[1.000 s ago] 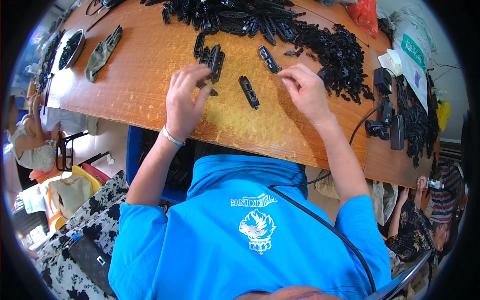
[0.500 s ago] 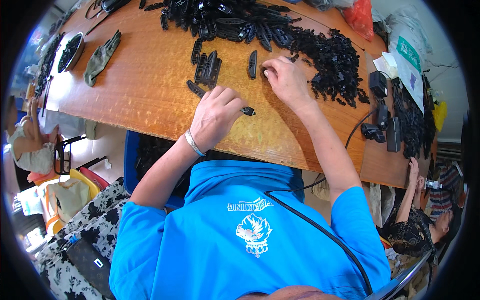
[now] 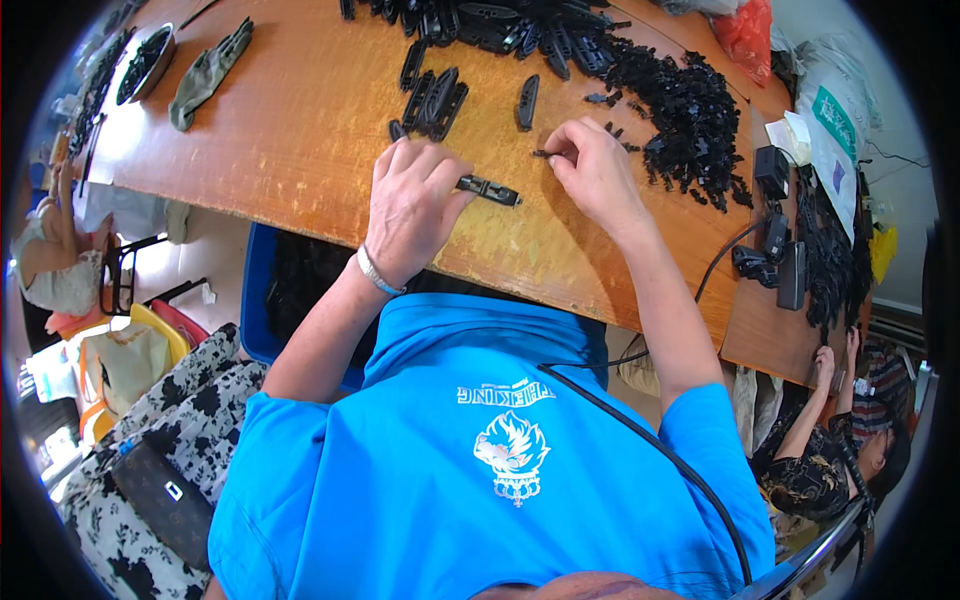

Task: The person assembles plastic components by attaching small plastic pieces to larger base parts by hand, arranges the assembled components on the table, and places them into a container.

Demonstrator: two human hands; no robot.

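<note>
My left hand [image 3: 412, 200] is closed round a long black plastic part [image 3: 490, 190], whose end sticks out to the right past my fingers. Pinched in the fingertips of my right hand [image 3: 595, 170] is a small black plastic piece [image 3: 543, 154]; its exact shape is too small to tell. Between and beyond my hands a single curved black part [image 3: 527, 103] lies on the wooden table [image 3: 300, 170]. Several more long black parts [image 3: 436, 100] lie grouped just beyond my left hand. To the right of my right hand spreads a heap of small black pieces [image 3: 695, 130].
A large pile of long black parts [image 3: 490, 28] covers the far middle. At the left are a grey glove [image 3: 208, 75] and a bowl [image 3: 147, 65] of black pieces. Black adapters [image 3: 772, 172] and a cable sit at the right. A co-worker [image 3: 815, 465] sits at the far right.
My left hand has turned, so more of the long part shows. My right hand has drawn back slightly from the heap, and a small piece now shows in its fingertips. The view has shifted slightly.
</note>
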